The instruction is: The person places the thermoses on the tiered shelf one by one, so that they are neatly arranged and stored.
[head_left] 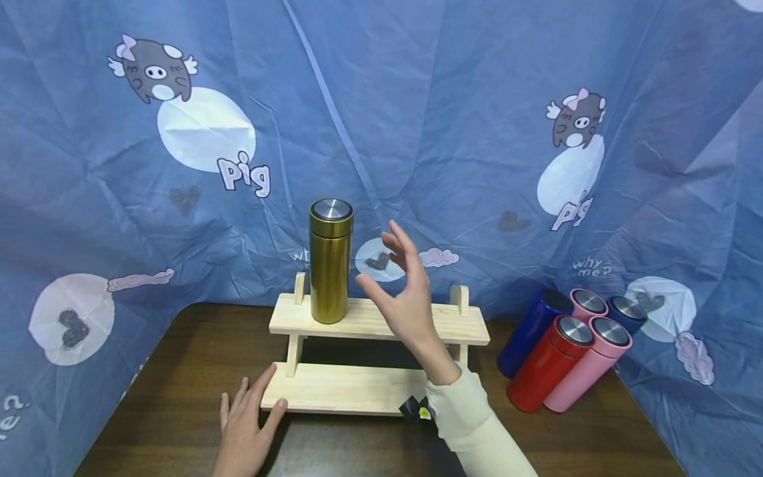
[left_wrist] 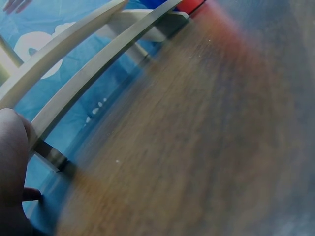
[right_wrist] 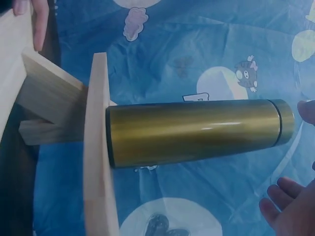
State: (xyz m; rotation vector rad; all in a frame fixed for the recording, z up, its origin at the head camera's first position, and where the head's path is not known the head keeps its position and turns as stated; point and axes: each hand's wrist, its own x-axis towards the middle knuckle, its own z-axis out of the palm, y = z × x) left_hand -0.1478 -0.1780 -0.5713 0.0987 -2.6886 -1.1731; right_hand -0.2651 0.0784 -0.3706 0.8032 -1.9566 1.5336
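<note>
A gold thermos bottle (head_left: 330, 271) with a steel-topped lid stands upright on the upper step of a pale two-step wooden rack (head_left: 352, 387), left of its middle. To the right of the bottle my right hand (head_left: 411, 301) is in the air, thumb and fingers spread apart, holding nothing. In the right wrist view a gap separates its fingers (right_wrist: 280, 199) from the bottle (right_wrist: 197, 132). My left hand (head_left: 244, 430) rests against the left end of the lower step, its thumb at the front edge and its other fingers extended; the wrist view shows only part of it.
At the table's right several more thermos bottles lean close together: a red one (head_left: 551, 364), pink ones (head_left: 587, 377) and blue ones (head_left: 527, 338). A black piece with a yellow mark (head_left: 424, 412) is at the lower step's front. Blue printed cloth (head_left: 381, 119) hangs behind the brown table (head_left: 179, 371).
</note>
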